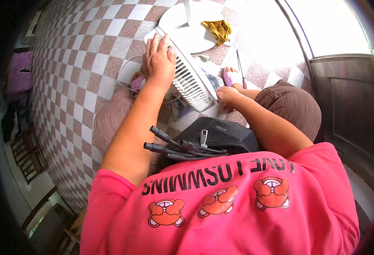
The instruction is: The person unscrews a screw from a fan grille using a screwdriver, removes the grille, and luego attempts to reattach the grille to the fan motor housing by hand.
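Note:
A white slatted housing (190, 80), long and box-like, stands tilted between my knees. My left hand (159, 59) lies on its upper left end, fingers stretched out and pressed against the plastic. At the housing's lower right corner is my right hand (228, 96), its fingers curled together. Whatever those fingers pinch is hidden from view. A bluish, crumpled-looking thing (214, 80) shows between the housing and my right foot. A white cord (119, 76) loops out on the left.
Beyond the housing, a round white base (176, 25) with a pole carries a yellow cloth (219, 31). A screwdriver (240, 68) with a dark red handle is by my right foot. A black mesh bag (221, 131) with cables sits at my waist. A dark door (344, 97) stands right.

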Demonstrator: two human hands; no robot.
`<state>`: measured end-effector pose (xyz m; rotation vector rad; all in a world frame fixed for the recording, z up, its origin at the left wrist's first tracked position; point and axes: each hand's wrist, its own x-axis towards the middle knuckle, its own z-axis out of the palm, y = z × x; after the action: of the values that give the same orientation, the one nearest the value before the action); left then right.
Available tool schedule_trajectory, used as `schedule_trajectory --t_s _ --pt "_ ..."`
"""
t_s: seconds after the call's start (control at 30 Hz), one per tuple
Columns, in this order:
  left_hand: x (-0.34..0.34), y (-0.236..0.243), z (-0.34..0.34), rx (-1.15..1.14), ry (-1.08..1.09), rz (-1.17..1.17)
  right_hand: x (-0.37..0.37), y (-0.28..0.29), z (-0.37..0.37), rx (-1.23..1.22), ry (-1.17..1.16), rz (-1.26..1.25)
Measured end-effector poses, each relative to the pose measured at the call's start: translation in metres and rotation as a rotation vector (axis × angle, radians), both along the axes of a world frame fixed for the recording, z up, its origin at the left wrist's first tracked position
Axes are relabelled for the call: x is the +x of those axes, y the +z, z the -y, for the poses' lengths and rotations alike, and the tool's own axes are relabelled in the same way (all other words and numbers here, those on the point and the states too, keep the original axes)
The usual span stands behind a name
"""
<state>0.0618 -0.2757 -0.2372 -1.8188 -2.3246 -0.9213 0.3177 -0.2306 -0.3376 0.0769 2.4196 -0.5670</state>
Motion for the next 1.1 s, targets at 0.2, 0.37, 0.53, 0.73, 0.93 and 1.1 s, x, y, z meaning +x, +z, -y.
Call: schedule_trajectory --t_s 0.2,0.37,0.53,0.73,0.93,1.1 --pt "-0.003 0.0 -0.003 -0.016 -0.019 -0.006 -0.004 0.067 0.023 -0.248 -0.972 -0.446" --pt "-0.003 0.001 -0.005 -0.026 -0.025 -0.01 -0.016 0.086 0.021 -0.094 -0.796 -0.332" --pt "-0.004 0.0 -0.01 -0.034 -0.011 -0.045 -0.021 0.097 0.019 -0.082 -0.732 -0.157" --pt "-0.005 0.002 -0.021 -0.066 0.019 -0.049 -0.021 0.096 0.012 -0.056 -0.73 -0.181" --pt "0.002 0.011 -0.026 -0.088 0.027 0.006 -0.011 0.053 0.006 0.231 -0.749 -0.395" --pt "0.02 0.032 -0.021 -0.117 -0.049 -0.077 0.01 -0.022 -0.009 0.458 -0.69 -0.611"
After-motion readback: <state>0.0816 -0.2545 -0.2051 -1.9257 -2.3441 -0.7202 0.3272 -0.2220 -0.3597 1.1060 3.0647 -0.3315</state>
